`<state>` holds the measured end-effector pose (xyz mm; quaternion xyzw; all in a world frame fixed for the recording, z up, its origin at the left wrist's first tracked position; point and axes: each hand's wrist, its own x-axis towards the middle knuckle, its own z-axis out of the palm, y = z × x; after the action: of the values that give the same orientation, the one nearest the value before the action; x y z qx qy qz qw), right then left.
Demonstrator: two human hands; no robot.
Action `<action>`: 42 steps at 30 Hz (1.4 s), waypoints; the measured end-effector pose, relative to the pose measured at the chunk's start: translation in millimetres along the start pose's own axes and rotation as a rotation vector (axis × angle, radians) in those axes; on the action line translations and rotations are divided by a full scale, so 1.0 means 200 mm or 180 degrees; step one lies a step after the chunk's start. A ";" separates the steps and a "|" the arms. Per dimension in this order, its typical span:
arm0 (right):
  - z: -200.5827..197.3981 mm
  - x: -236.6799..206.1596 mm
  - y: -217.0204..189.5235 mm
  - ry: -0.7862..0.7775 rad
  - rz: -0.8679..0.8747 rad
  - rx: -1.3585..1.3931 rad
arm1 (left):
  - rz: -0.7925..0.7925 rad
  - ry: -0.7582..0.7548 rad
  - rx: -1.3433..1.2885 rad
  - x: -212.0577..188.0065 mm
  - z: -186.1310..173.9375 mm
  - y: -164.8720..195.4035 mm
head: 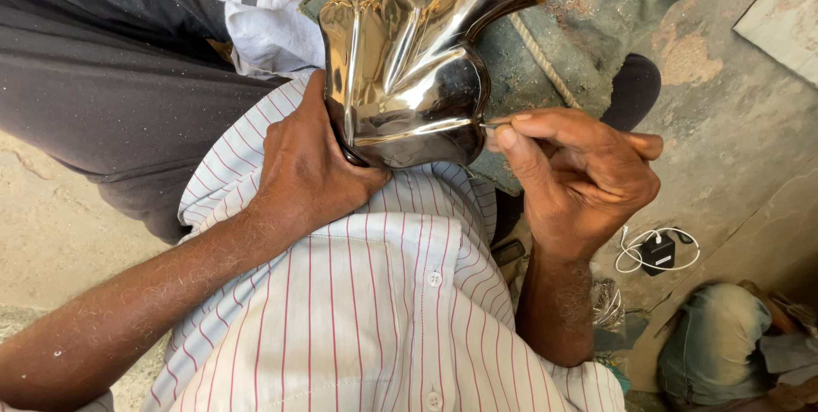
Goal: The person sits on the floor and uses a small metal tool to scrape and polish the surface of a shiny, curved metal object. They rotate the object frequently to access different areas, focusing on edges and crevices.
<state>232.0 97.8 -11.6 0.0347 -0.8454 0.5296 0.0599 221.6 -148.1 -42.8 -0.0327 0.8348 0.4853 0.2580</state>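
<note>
while the left hand (307,165) clasps the shiny metal vessel (405,71) against the striped shirt (358,310), its long axis runs toward 1 o'clock; right hand (588,178) pinches a thin tool (494,125) touching its 3 o'clock edge; charger (658,252) at 4 o'clock.

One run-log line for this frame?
left hand: braces shiny fluted metal vessel against striped shirt | right hand: pinch grip on thin metal tool, tip touching vessel

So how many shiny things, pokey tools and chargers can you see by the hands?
Shiny metal vessel, braced by the left hand: 1
Thin metal tool, pinched in the right hand: 1
Black charger with white cable on the ground: 1
Total: 3
</note>
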 end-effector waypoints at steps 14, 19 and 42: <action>0.17 -0.20 0.10 0.0796 -0.0454 0.0836 | 0.0216 0.0097 -0.0070 -0.01 0.02 -0.02; 0.20 -0.27 0.10 0.0861 -0.0473 0.0700 | -0.0046 0.0073 0.0043 -0.01 0.03 -0.01; 0.04 -0.05 -0.04 0.0238 -0.0398 -0.0411 | -0.0071 -0.0037 0.0208 -0.01 0.00 -0.01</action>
<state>242.2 87.5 -8.1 0.0637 -0.8712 0.4701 0.1264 224.7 -148.6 -43.1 -0.0308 0.8483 0.4551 0.2691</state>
